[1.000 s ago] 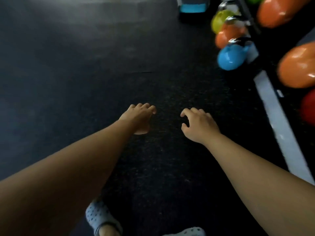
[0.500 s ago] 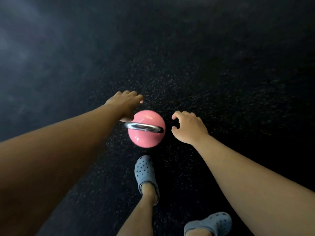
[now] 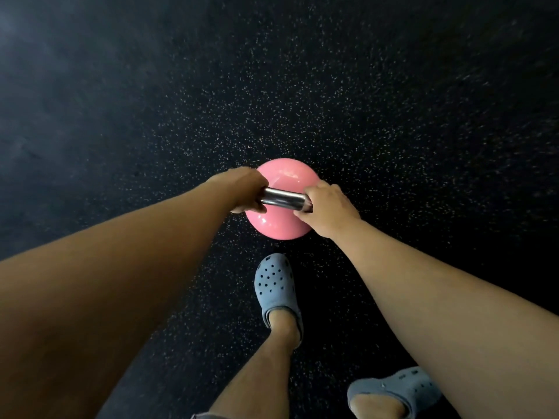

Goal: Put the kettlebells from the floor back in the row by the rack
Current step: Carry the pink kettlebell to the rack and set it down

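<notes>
A pink kettlebell (image 3: 287, 173) with a shiny steel handle (image 3: 282, 198) stands on the black speckled floor straight below me. My left hand (image 3: 243, 187) is wrapped around the left end of that handle. My right hand (image 3: 328, 207) grips the right end, fingers curled over the bar. The middle of the bar shows between both fists. Neither the rack nor the row of kettlebells is in view.
My two feet in grey-blue clogs are just behind the kettlebell, one (image 3: 276, 285) close under it and the other (image 3: 396, 388) at the lower right. Dark rubber flooring (image 3: 393, 101) stretches on all sides.
A second ago the coloured kettlebells by the rack were at the upper right; my view has swung down to the pink one. Both hands, apart and empty before, have closed on its handle.
</notes>
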Tool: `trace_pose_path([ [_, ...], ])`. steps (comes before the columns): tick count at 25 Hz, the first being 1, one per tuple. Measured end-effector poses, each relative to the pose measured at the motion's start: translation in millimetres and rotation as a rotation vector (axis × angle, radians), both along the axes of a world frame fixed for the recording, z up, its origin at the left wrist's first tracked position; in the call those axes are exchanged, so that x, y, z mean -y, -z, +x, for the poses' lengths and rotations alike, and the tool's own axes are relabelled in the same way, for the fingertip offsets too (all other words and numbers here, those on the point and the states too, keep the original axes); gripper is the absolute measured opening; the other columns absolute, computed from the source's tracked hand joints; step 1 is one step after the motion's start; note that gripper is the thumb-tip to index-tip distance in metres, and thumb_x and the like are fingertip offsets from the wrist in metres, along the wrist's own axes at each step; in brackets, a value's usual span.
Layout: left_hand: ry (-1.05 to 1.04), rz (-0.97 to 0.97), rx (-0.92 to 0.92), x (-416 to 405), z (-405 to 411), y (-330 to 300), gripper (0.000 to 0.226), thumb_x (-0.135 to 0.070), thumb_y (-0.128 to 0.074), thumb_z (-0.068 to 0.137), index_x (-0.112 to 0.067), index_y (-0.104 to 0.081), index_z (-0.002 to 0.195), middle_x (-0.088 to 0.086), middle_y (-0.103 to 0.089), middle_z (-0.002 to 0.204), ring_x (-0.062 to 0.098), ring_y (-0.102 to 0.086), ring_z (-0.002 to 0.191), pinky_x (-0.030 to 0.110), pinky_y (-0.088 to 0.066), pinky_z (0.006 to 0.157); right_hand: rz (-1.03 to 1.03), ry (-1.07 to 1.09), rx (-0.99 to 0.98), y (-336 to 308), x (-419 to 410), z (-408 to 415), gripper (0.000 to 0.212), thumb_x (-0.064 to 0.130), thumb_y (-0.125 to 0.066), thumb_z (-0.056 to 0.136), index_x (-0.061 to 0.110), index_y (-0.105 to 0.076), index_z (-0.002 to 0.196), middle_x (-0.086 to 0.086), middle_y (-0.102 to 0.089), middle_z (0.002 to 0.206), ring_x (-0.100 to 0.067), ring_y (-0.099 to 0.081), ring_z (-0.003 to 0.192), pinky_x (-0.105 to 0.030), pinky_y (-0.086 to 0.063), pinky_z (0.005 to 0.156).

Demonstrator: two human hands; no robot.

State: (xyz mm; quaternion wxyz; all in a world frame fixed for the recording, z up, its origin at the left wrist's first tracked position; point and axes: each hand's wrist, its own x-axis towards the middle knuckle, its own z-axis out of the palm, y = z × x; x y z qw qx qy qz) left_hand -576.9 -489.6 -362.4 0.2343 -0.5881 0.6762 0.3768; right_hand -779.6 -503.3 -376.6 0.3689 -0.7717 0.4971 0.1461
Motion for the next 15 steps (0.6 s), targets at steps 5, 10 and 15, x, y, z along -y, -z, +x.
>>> trace_pose_path([
  [5,0.034,-0.066,-0.073,9,-26,-15,0.007,-0.025,-0.067,0.077,-0.028,-0.062,0.073,-0.008,-0.057,0.061,0.014,-0.056,0.057,0.024,-0.037,0.049,0.039,0.053,0.065,-4,8,-25,0.015,0.026,-0.072,0.081,0.015,-0.062,0.086,-0.005,-0.062,0.088,-0.025,-0.062,0.081,-0.035,-0.054,0.07],
  [10,0.117,-0.189,-0.086,44,-103,-71,0.012,-0.032,-0.064,0.073,-0.023,-0.068,0.08,-0.002,-0.062,0.065,0.017,-0.056,0.06,0.026,-0.039,0.051,-0.04,0.266,0.157,-61,19,-99,0.019,0.026,-0.072,0.076,0.01,-0.071,0.085,-0.001,-0.061,0.073,-0.019,-0.058,0.069,-0.024,-0.042,0.061],
  [15,0.349,-0.342,-0.136,86,-244,-143,0.024,-0.04,-0.062,0.071,-0.024,-0.071,0.086,0.001,-0.069,0.073,0.025,-0.062,0.066,0.03,-0.046,0.057,-0.172,0.518,0.149,-144,23,-232,0.025,0.029,-0.073,0.073,0.019,-0.057,0.056,0.006,-0.049,0.051,-0.017,-0.052,0.055,-0.019,-0.034,0.051],
])
